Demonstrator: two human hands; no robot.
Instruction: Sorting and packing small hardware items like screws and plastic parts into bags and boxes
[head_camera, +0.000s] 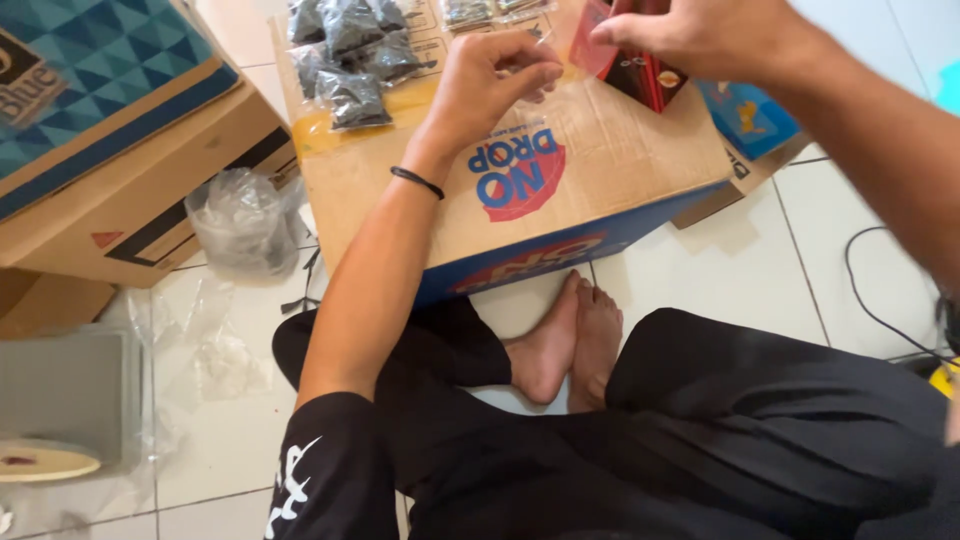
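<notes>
I sit cross-legged on a tiled floor in front of a cardboard box (560, 190) used as a work surface. My left hand (490, 85) hovers over the box top, its fingers pinching a small clear plastic bag (535, 75). My right hand (700, 35) is at the top edge, holding a red and black packet (640, 65) just right of the left hand. Several small clear bags filled with dark pieces (350, 55) lie on the far left of the box top.
A large cardboard box (130, 190) with a blue patterned box on it stands at the left. Crumpled clear plastic bags (240, 220) lie on the floor beside it. A blue packet (745, 115) sits right of the box. A black cable (870, 300) runs along the right floor.
</notes>
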